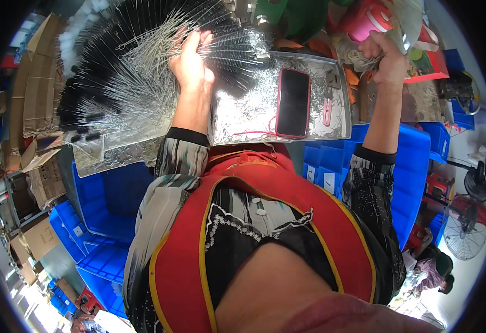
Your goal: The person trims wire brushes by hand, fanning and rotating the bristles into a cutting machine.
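Head view: the left hand (190,61) is resting on a fanned heap of thin wires (143,61) lying on the foil-covered table (237,114), fingers (198,40) closed around a small bunch of them, probably to pull that bunch free of the spread. The wires are lying mostly left of the hand, their black ends (85,89) fanning outward, likely so single pieces are easy to reach. The right hand (384,55) is raised at the table's far right edge, fingers curled shut on a pale bundle (401,22); what the bundle is I cannot tell. A phone (293,102) in a red case is lying face-up between the hands, clear of the wires. Blue bins (403,161) are standing below the table.
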